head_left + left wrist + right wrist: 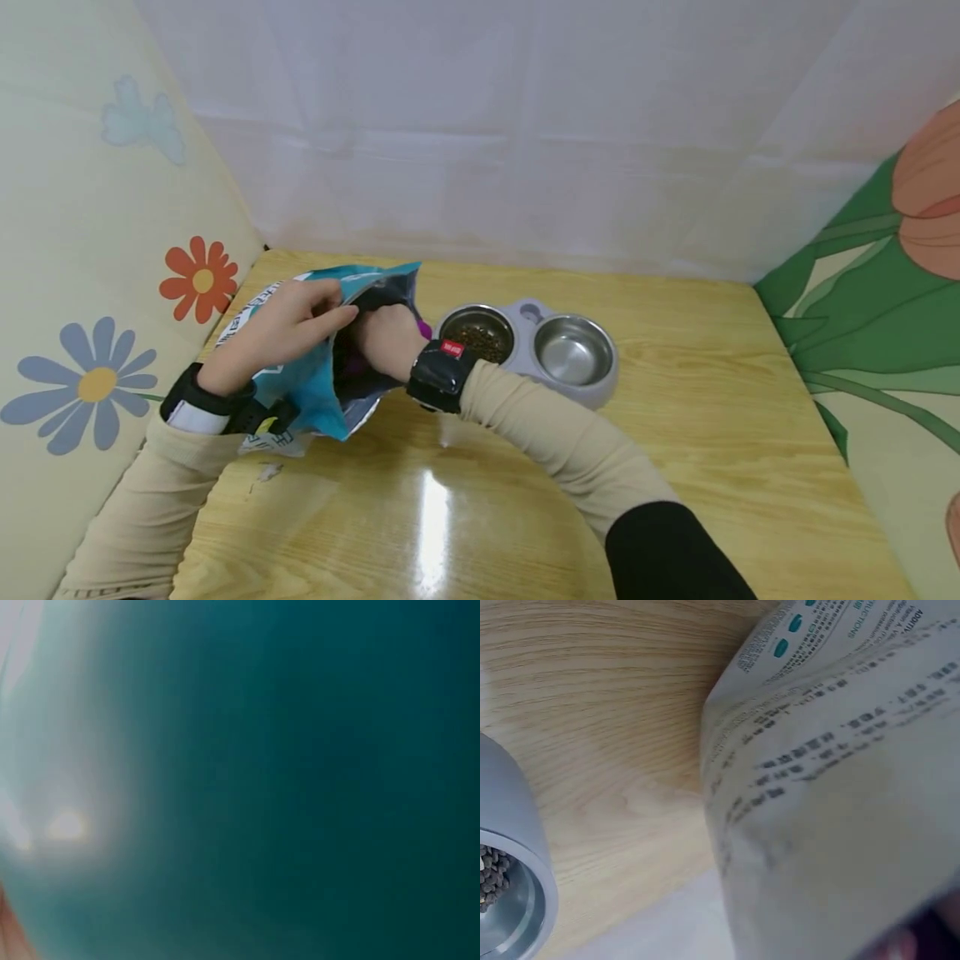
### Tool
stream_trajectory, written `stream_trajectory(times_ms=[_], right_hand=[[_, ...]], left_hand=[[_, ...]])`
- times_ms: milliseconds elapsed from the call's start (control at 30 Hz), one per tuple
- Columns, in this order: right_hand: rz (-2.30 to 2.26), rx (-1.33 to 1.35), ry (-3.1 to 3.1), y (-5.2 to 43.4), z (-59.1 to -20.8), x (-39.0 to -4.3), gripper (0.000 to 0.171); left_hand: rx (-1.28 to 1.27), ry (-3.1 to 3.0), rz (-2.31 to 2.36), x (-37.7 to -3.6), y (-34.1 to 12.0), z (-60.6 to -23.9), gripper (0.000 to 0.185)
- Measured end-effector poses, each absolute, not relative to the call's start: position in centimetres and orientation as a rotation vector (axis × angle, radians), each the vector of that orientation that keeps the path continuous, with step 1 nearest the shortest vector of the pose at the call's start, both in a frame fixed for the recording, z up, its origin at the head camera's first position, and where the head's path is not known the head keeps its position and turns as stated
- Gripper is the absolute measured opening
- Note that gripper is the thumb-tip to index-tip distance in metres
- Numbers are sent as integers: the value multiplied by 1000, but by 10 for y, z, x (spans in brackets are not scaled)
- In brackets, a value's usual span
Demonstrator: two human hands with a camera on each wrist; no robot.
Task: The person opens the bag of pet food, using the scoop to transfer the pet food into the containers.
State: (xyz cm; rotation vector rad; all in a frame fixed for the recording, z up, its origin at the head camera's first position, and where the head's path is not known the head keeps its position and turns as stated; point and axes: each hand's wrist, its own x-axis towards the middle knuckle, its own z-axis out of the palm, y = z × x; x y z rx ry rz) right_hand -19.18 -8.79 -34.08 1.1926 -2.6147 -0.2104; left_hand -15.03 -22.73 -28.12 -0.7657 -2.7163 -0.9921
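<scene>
A blue and white pet food bag (307, 379) stands at the table's left, its dark mouth open to the right. My left hand (288, 321) grips its near rim, thumb lying along the edge. My right hand (393, 340) is inside the mouth, fingers curled round a purple scoop (425, 330); only small purple parts show, and the rest is hidden by the hand and bag. In the right wrist view the bag's printed white side (825, 795) fills the right. Blurred teal bag surface (262, 780) covers the left wrist view.
A lilac double feeder (525, 350) stands right of the bag. Its left steel bowl (480, 312) holds brown kibble (483, 340); the right steel bowl (573, 350) shows bare metal. The wooden table (712, 417) meets a white cloth (525, 167) behind and flower-patterned panels at both sides.
</scene>
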Motion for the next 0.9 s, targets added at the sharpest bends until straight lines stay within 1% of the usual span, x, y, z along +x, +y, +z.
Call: stream_trajectory(times_ms=[233,433,600,900], right_hand=[[-192,1216,-2594,-86,-345,-192,15],[-2,1340,-2629,-88,-346,-192,17],[42,1343,-2666,-85,-346,-194,17],[64,1317,-2818,-72,-336,-203,30]], left_hand=[[-786,-2703,-1001,-148,-227,-281,30],[-782,-2705,-987,-147,-227,-281,30],[-786,-2699,-999,-148,-226,-280,30],[-782,-2703,-1006,-149,-227,-281,30]])
